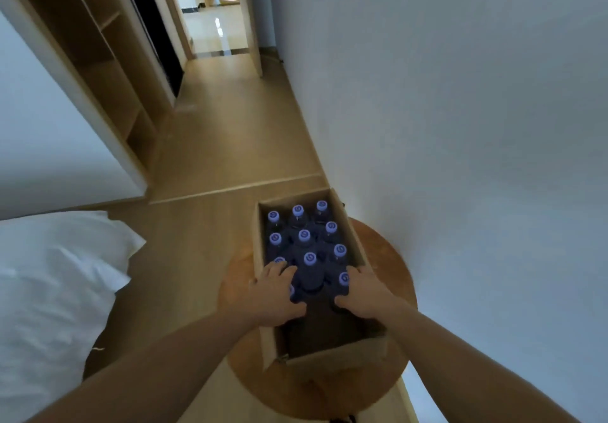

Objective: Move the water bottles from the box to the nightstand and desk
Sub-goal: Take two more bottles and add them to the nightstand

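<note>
A cardboard box [332,356] sits on a round wooden counter [390,258] that stands close to a white wall [460,110]. The box is open at the top, and bottles [304,235] with purple caps stand upright in rows of three, packed into its far part. Both arms reach into the box from the near side.

The left hand [273,291] lies over the left wall of the box, fingers curled across the caps and thumb tucked inward, gripping the near-left bottle [291,291], whose cap only just shows. The right hand [362,291] is on the right side, fingers and thumb curled round the near-right bottle [343,278]. Between the two hands a middle bottle [310,259] stands untouched.

To the left of the counter is a bed with a white pillow [59,274]. The wooden floor [230,146] runs on past open shelves [108,70] to a doorway [217,27].
</note>
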Tool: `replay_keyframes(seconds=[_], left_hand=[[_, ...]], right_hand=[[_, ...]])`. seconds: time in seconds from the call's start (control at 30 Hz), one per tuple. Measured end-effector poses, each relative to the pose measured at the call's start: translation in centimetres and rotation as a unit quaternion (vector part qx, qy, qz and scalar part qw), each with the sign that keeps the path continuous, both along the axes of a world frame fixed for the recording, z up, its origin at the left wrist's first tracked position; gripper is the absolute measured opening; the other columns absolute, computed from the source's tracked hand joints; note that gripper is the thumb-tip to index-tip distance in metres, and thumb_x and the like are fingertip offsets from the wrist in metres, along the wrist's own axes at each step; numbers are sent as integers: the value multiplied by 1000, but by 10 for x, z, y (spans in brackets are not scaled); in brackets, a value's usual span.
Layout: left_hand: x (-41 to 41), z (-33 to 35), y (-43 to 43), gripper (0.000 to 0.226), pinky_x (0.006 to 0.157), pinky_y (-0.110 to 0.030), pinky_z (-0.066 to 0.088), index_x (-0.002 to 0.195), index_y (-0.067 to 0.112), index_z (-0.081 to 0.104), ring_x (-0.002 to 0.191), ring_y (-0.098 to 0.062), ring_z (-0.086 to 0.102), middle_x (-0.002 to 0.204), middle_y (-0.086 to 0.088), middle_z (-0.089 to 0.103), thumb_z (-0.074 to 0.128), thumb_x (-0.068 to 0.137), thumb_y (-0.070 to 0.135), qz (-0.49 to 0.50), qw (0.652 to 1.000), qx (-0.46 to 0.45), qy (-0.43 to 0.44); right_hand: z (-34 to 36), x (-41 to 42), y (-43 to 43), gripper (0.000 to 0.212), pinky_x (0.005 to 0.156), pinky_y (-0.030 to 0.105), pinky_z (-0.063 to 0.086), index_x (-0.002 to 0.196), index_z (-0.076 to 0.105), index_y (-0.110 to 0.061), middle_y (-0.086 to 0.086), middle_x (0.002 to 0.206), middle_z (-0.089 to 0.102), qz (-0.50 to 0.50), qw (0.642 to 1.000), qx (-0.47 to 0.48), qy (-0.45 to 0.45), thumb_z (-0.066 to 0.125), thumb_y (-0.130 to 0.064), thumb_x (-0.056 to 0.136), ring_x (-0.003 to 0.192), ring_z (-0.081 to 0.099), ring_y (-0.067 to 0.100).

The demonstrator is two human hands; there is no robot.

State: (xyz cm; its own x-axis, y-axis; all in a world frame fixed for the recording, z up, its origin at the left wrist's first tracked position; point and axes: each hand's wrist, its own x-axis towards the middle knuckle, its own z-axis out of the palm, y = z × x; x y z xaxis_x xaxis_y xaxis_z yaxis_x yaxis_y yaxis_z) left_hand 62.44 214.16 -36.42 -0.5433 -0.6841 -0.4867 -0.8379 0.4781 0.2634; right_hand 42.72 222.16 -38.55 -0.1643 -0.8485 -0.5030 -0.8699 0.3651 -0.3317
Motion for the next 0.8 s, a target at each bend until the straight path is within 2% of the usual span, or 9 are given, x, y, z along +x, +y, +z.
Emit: replay_keyframes(seconds=[0.17,0.3,0.43,0.5,0.6,0.63,0.73,0.8], left_hand=[[-12,-22,-20,95,122,-52,20,160,21,10,155,-28,7,167,-3,6,62,88,55,28,999,20,-32],[-18,-34,-29,91,125,-54,11,161,22,8,156,-25,-5,169,-1,0,58,92,54,25,998,10,-50],[-18,-43,-35,89,125,-53,10,160,24,10,156,-25,-7,168,1,2,59,91,52,40,998,13,-41],[-16,-46,-36,89,125,-53,10,160,24,11,156,-25,-7,168,2,3,59,91,52,48,998,14,-38],[-12,-45,-34,89,125,-52,11,160,24,11,155,-24,-6,168,2,4,60,90,50,63,997,9,-34],[-11,-43,-33,89,125,-52,11,160,24,11,155,-24,-5,168,2,5,60,90,50,69,997,9,-30],[-6,-35,-30,89,124,-50,11,160,24,11,155,-24,-2,168,1,5,60,91,50,79,997,5,-23],[0,-31,-30,88,124,-51,12,160,23,13,155,-24,1,167,0,5,60,91,50,85,996,2,-17]], right_hand=[[-53,-9,-31,75,103,43,43,145,29,-11,14,143,40,-43,997,41,-40,62,-48,88,127,46,34],[-92,-7,-43,92,103,43,40,151,16,-15,15,150,33,-81,994,28,-65,70,-46,84,131,43,36],[-105,-3,-45,75,102,41,42,139,32,-14,15,140,40,-117,989,-55,-65,78,-24,81,126,49,34],[-111,-1,-43,66,101,41,43,129,45,-11,14,133,50,-159,976,-102,-105,82,-16,75,122,51,33],[-126,0,-40,52,94,44,48,105,56,-14,11,113,60,-222,953,-135,-155,89,-13,65,108,58,32],[-128,1,-40,51,93,45,48,103,58,-15,10,112,60,-236,947,-142,-167,90,-13,63,107,58,31],[-132,7,-40,52,100,46,47,115,64,-10,10,123,54,-252,931,-161,-208,88,-11,69,113,57,29],[-130,8,-40,46,100,42,46,117,63,-8,8,124,51,-259,926,-156,-228,83,-12,76,113,56,26]])
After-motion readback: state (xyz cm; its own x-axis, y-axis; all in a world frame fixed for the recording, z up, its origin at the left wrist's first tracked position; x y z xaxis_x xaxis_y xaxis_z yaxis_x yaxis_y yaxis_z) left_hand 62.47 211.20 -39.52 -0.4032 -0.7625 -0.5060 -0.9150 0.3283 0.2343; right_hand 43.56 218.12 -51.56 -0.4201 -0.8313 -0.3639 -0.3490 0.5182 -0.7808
